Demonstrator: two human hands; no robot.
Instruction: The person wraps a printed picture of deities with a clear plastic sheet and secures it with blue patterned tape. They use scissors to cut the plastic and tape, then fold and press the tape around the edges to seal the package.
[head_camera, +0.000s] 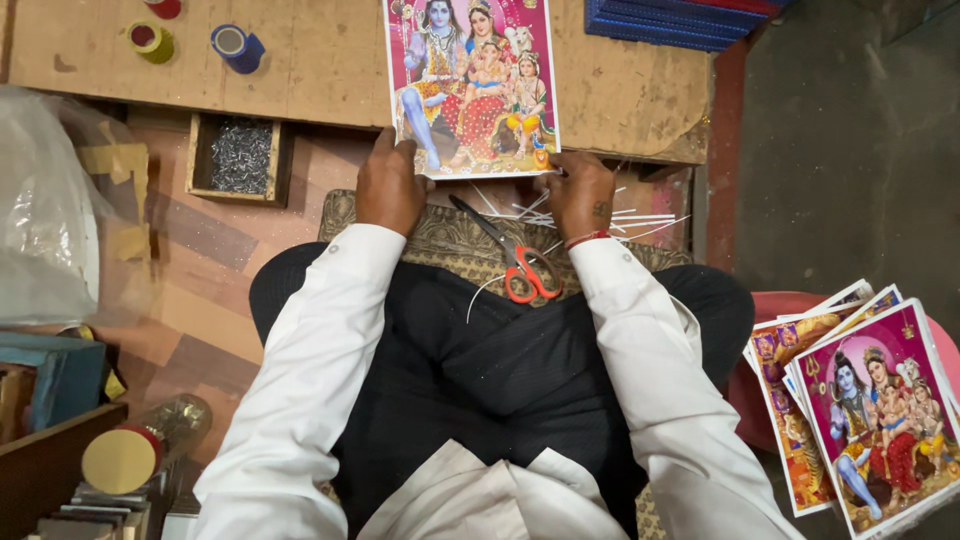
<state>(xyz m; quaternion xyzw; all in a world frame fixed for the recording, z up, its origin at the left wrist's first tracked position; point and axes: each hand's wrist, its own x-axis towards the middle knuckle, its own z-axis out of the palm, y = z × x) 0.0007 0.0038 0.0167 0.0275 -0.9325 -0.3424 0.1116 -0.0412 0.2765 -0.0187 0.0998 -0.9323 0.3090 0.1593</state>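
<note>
At the board's edge, left hand (388, 188) and right hand (582, 192) pinch the print's (472, 85) lower corners.

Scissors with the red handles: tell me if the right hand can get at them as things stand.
Probably yes. The scissors lie uncovered on the patterned cushion just beside the right hand, with only thin white strips nearby. That hand now holds the print.

Scissors (510, 258) on lap, behind print (472, 85)

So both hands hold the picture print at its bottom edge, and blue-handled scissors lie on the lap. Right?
Not quite: the scissors have red-orange handles, not blue. The head view shows both the left hand and the right hand at the print's bottom edge.
</note>
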